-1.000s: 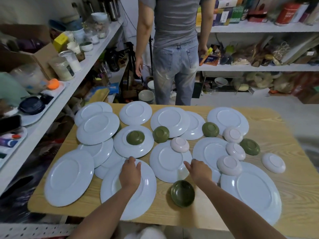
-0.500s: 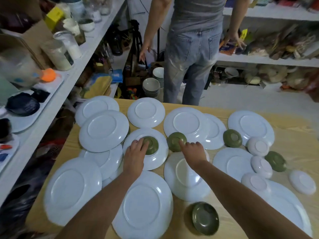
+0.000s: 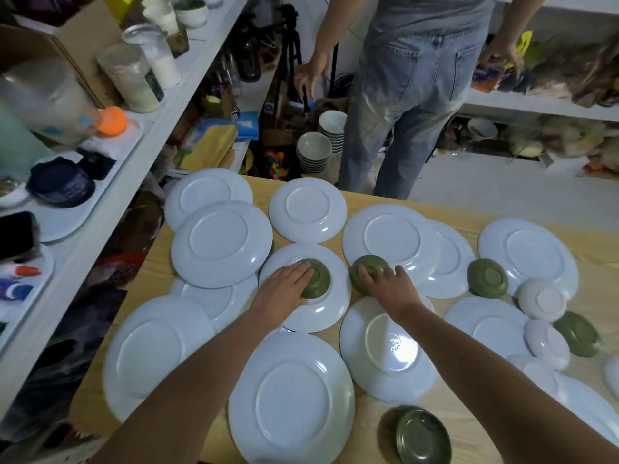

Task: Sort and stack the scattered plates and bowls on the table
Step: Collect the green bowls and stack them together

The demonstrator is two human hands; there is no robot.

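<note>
Several white plates lie upside down on the wooden table (image 3: 385,426), some overlapping. My left hand (image 3: 284,291) lies over an upturned green bowl (image 3: 318,281) that sits on a white plate (image 3: 321,311), fingers laid across its base. My right hand (image 3: 390,284) rests on a second upturned green bowl (image 3: 365,267) just to the right, fingers spread over it. More green bowls (image 3: 487,277) (image 3: 577,333) and white bowls (image 3: 542,299) (image 3: 546,343) lie upside down at the right. One green bowl (image 3: 420,437) stands upright near the front edge.
A person in jeans (image 3: 405,105) stands at the table's far edge, facing shelves. Stacked bowls (image 3: 315,150) sit on the floor beside them. A cluttered white shelf (image 3: 110,182) with jars and trays runs along the left side.
Both hands reached forward from the near plates onto the two green bowls in the middle. The camera leaned in and down.
</note>
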